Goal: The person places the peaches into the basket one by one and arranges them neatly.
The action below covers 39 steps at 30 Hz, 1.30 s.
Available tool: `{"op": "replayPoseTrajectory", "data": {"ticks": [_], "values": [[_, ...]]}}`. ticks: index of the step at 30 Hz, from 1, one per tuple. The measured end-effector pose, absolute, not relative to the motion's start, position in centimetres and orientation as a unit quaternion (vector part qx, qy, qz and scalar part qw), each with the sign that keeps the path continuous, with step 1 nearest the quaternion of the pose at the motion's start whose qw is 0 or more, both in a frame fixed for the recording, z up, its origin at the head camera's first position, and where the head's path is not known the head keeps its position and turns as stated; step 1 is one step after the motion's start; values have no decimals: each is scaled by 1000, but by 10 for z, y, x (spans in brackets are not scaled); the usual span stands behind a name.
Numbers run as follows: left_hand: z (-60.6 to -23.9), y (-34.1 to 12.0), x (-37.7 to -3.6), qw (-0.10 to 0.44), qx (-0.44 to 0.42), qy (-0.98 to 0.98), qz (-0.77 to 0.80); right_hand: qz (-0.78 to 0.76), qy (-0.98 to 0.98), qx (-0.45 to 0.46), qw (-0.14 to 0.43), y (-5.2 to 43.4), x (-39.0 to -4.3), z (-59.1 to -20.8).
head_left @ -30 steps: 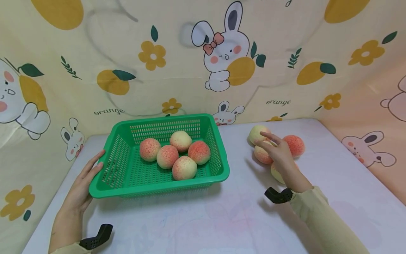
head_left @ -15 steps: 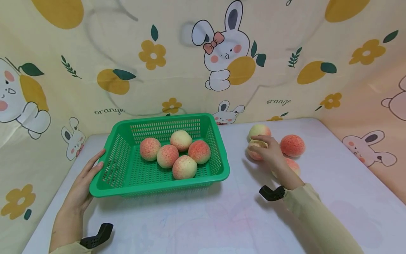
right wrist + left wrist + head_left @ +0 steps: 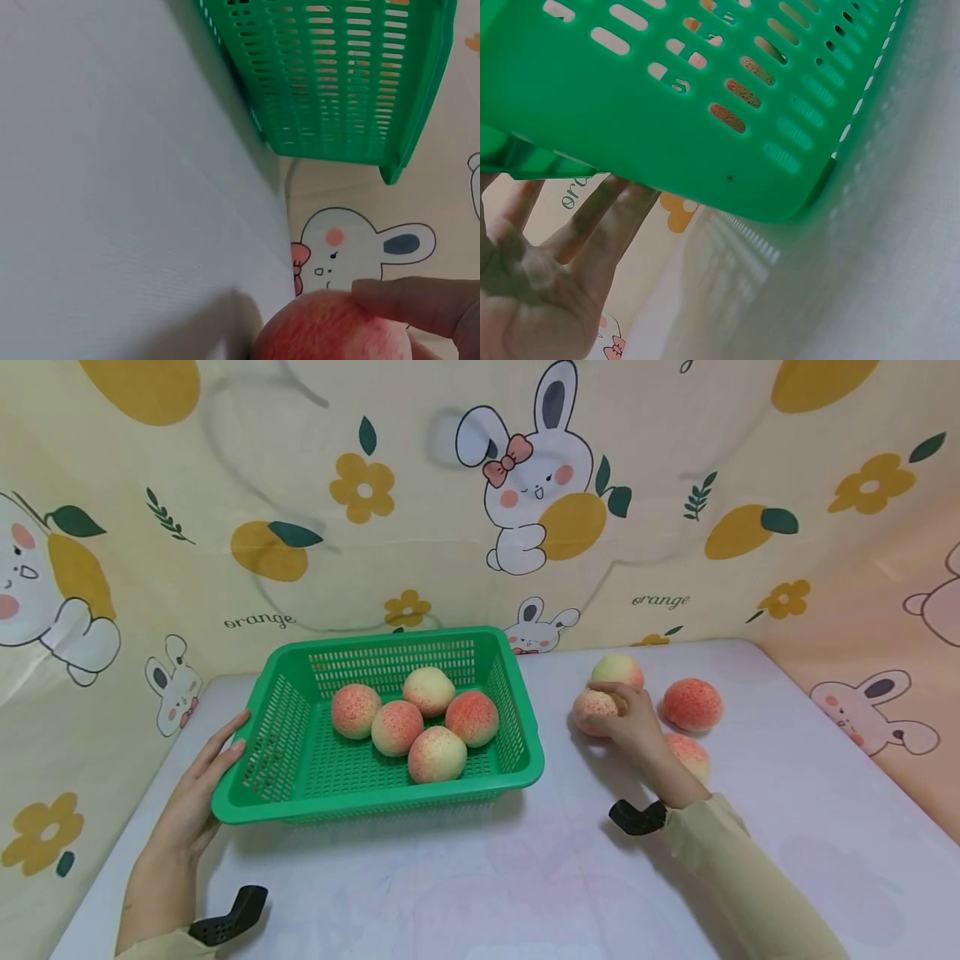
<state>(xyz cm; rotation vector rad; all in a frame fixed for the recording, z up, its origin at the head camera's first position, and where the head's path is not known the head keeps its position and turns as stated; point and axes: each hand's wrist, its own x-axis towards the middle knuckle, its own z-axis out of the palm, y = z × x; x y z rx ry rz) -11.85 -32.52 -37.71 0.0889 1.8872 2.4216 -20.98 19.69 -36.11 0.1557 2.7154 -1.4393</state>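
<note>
A green plastic basket [image 3: 292,802] sits on the table and holds several peaches [image 3: 437,754]. My left hand [image 3: 197,797] rests flat against its left front corner with straight fingers; the left wrist view shows the basket wall [image 3: 705,97] above my palm [image 3: 540,292]. My right hand [image 3: 628,720] curls its fingers round a peach [image 3: 592,709] on the table right of the basket. In the right wrist view a finger [image 3: 416,304] lies on that peach [image 3: 334,330].
Three more peaches lie loose near my right hand: one behind it [image 3: 618,670], one to its right [image 3: 692,703], one partly hidden by my wrist [image 3: 692,755]. A printed cloth backdrop [image 3: 480,502] walls in the table's back and sides.
My right hand moved left from hovering over the loose peaches and closed its fingers round the leftmost one. The left hand and basket stayed put.
</note>
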Motion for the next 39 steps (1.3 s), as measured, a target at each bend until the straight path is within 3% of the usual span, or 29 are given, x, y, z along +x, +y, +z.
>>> {"op": "replayPoseTrajectory", "data": {"ticks": [7, 14, 22, 39], "values": [[-378, -326, -118, 36, 25, 616, 786, -490, 870, 41, 33, 198, -208, -365], [-379, -326, -119, 41, 21, 619, 784, -609, 789, 67, 56, 186, -207, -367], [-379, -325, -120, 40, 6, 632, 774, -708, 698, 85, 67, 167, -206, -347], [-378, -325, -120, 37, 10, 634, 773, -713, 698, 41, 59, 149, -208, -307]]}}
